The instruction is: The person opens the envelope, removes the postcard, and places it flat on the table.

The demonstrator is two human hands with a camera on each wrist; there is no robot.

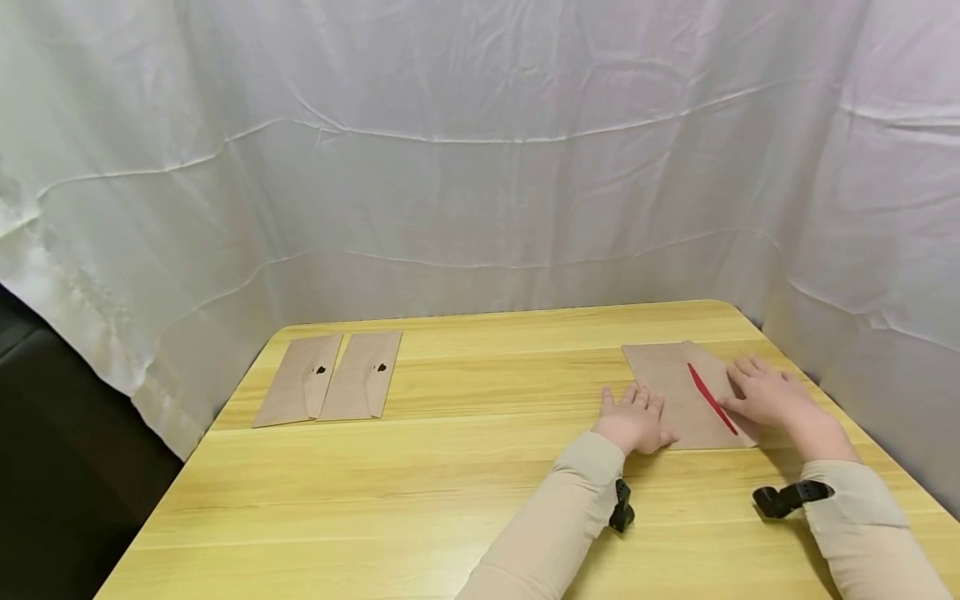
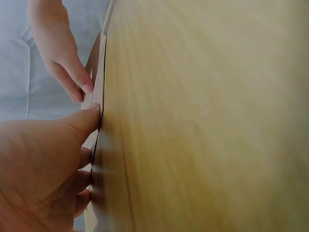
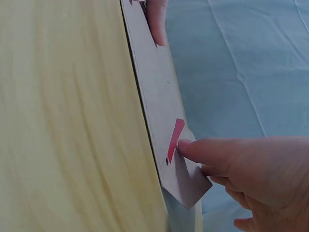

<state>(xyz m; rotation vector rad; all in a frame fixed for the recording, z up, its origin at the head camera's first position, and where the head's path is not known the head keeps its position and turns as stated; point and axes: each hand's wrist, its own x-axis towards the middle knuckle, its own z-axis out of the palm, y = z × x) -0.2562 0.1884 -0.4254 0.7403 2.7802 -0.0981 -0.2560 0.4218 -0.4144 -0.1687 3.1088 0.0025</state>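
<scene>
A kraft-paper envelope (image 1: 660, 375) lies at the right side of the wooden table, its flap (image 3: 190, 186) toward the right. A narrow strip of something red (image 1: 708, 396) shows beside the flap; the rest of it is hidden. My left hand (image 1: 632, 418) rests on the envelope's left lower part with fingers spread. My right hand (image 1: 772, 396) lies over the flap; its thumb touches the paper next to the red strip in the right wrist view. The right hand's other fingers extend beyond the flap, partly hidden there.
Two similar envelopes (image 1: 360, 375) with small dark marks lie side by side at the table's far left. White curtains (image 1: 480, 192) hang behind the table (image 1: 337, 500) and along both sides. Something black (image 1: 67, 433) stands beyond the left edge.
</scene>
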